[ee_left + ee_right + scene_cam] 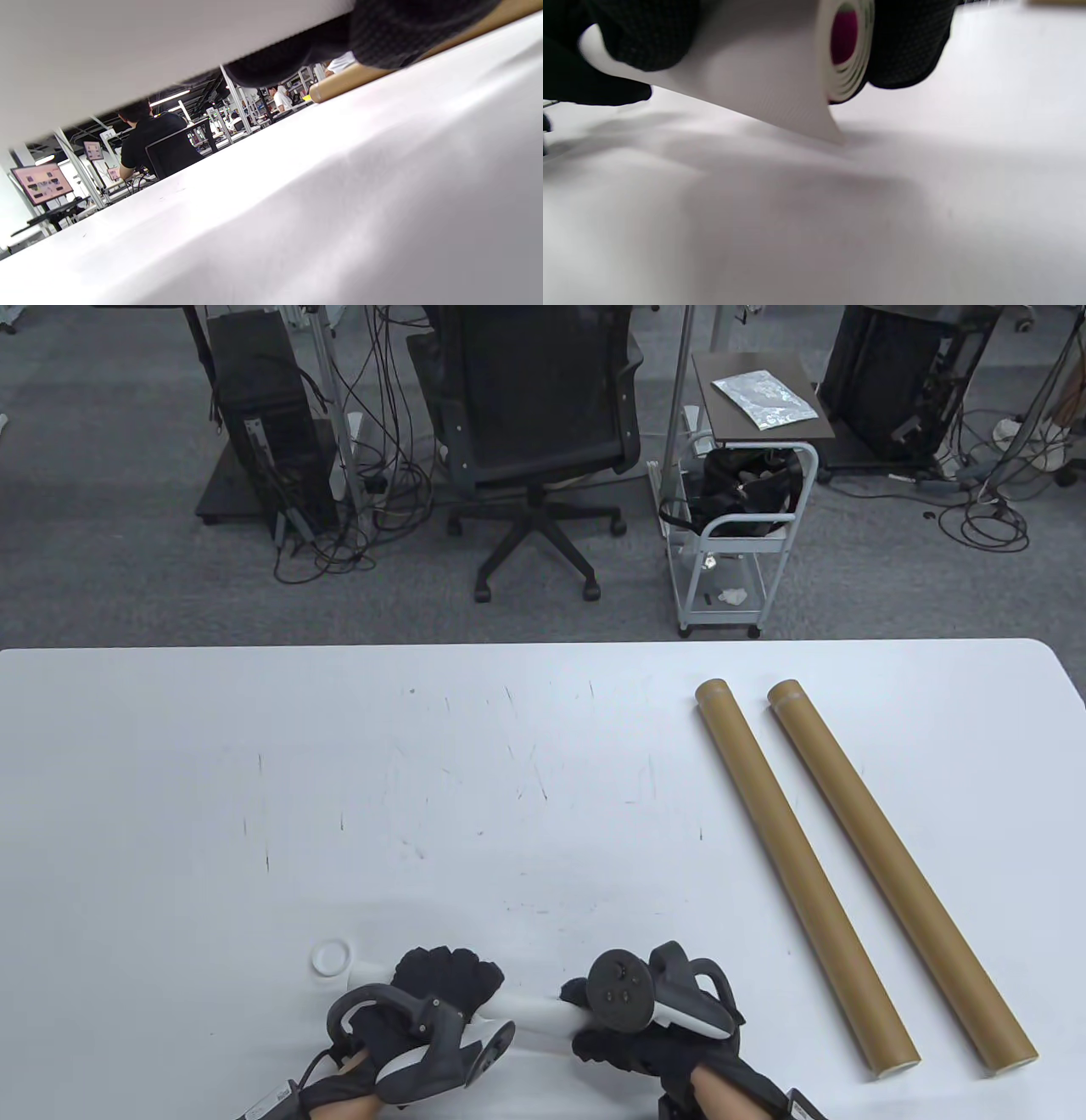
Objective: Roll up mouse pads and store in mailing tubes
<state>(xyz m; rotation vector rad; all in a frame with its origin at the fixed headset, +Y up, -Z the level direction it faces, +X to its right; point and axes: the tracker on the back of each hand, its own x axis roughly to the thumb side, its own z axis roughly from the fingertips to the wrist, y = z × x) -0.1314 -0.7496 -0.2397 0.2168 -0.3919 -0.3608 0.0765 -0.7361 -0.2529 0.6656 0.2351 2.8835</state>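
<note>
Roll of white mouse pad lying left-right, left hand and right hand gripping it.

No readable writing anywhere here. The distant monitor shows only blurred pink shapes. The cardboard tubes are unmarked.

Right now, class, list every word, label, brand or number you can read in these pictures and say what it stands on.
None can be read with certainty.
Sign on a post behind the seated person in the left wrist view: perhaps "31", too small to be sure.
Pink monitor screens: content too blurred.
Tag at the left hand's wrist: print too small.
Mailing tubes, rolled mouse pad, white end cap: no text visible.
</note>
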